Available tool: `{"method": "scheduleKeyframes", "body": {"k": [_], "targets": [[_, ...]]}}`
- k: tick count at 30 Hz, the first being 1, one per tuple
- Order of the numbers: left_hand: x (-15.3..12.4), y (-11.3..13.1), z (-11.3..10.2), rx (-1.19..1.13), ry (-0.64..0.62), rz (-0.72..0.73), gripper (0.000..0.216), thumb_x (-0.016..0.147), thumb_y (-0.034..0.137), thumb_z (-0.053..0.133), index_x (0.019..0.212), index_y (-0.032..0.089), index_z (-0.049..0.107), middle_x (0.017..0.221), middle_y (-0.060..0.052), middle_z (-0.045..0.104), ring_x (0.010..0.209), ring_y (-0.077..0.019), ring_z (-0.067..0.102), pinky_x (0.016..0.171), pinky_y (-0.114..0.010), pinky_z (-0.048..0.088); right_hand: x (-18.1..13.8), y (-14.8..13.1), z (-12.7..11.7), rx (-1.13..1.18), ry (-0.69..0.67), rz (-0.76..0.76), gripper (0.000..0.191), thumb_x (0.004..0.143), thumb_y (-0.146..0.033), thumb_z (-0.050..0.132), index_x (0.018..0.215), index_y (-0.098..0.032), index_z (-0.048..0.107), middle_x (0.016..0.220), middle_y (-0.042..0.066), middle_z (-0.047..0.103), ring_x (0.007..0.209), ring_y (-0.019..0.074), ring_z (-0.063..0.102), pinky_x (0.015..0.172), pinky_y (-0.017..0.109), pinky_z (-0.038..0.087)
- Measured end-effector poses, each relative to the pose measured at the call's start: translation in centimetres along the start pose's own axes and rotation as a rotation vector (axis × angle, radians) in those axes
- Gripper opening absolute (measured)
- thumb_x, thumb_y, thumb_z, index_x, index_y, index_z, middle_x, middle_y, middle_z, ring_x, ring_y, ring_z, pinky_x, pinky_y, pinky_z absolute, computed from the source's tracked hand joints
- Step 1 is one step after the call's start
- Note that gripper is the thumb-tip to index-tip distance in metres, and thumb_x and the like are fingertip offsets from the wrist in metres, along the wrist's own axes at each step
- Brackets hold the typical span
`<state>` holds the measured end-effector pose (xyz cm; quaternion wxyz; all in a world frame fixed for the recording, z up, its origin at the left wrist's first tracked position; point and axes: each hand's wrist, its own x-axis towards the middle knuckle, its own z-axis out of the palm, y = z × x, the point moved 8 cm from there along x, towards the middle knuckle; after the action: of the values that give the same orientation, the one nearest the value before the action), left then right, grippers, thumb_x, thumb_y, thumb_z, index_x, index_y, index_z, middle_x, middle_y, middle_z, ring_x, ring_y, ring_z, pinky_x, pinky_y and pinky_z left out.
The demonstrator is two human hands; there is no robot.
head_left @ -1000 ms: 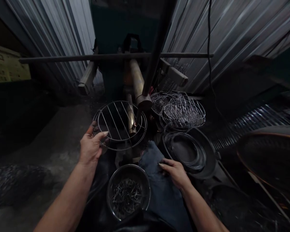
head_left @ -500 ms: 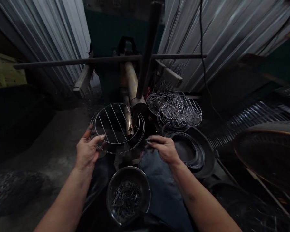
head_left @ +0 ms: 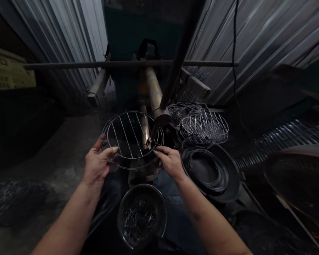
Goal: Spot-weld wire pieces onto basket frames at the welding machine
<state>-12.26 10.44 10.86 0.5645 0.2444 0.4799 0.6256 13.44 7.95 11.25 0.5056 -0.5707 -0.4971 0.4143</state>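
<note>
A round wire rack (head_left: 133, 158), two rings with straight bars across, tilts in front of a spot welder. My left hand (head_left: 99, 161) is closed on its left rim, thumb on top. My right hand (head_left: 170, 162) is at the right rim in a pinch, fingertips against the wire; whatever small thing they may hold is hidden. The rack's right side lies around the lower brass-coloured electrode arm (head_left: 145, 131), close under the upper arm (head_left: 155, 90) and its tip. Below my hands, a metal bowl (head_left: 163, 212) contains short wire pieces (head_left: 139, 221).
Several finished-looking wire racks (head_left: 203, 125) are piled right of the welder. Wire rings (head_left: 220, 170) lie in a dark round pan (head_left: 235, 180) nearer me. A long horizontal bar (head_left: 95, 64) crosses the machine. A yellow crate (head_left: 10, 71) is at far left, and a cable (head_left: 234, 71) hangs at right.
My right hand has moved left and slightly up, from apart to the rack's right rim. My left hand still holds the rack. The view has shifted a little to the left.
</note>
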Motion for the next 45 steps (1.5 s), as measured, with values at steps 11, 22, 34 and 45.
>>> {"method": "scheduleKeyframes", "body": {"k": [11,22,34,45], "targets": [[1.7,-0.1,0.0,-0.007,-0.012,-0.057,0.074,0.042,0.009,0.082,0.113,0.022,0.064,0.085,0.0,0.063,0.058,-0.0124,0.06,0.044,-0.022,0.051,0.3,-0.5,0.8,0.155,0.041,-0.007,0.023,0.067,-0.036,0.072,0.075,-0.015,0.07,0.057,0.001,0.063,0.048,0.0145,0.06,0.041,0.021,0.045],[2.3,0.9,1.0,0.039,-0.01,-0.086,0.071,0.044,0.004,0.079,0.112,0.017,0.063,0.073,0.0,0.062,0.053,-0.0144,0.06,0.041,-0.022,0.049,1.1,-0.6,0.8,0.18,0.086,0.032,0.026,0.064,-0.036,0.074,0.077,-0.014,0.07,0.058,0.001,0.064,0.045,0.0138,0.06,0.038,0.019,0.043],[2.7,1.2,1.1,0.047,-0.033,-0.078,0.074,0.043,0.005,0.081,0.113,0.019,0.063,0.077,-0.003,0.064,0.056,-0.016,0.061,0.04,-0.023,0.05,1.4,-0.8,1.0,0.214,0.058,0.054,0.027,0.064,-0.036,0.074,0.077,-0.013,0.07,0.053,0.001,0.062,0.043,0.0131,0.058,0.038,0.018,0.041],[3.2,1.3,1.4,0.072,-0.068,-0.102,0.068,0.043,0.007,0.081,0.107,0.016,0.063,0.072,-0.002,0.064,0.052,-0.0151,0.059,0.039,-0.023,0.048,1.9,-0.7,1.2,0.247,0.065,0.062,0.027,0.061,-0.034,0.075,0.076,-0.012,0.071,0.055,0.001,0.062,0.04,0.0118,0.057,0.034,0.016,0.038]]}}
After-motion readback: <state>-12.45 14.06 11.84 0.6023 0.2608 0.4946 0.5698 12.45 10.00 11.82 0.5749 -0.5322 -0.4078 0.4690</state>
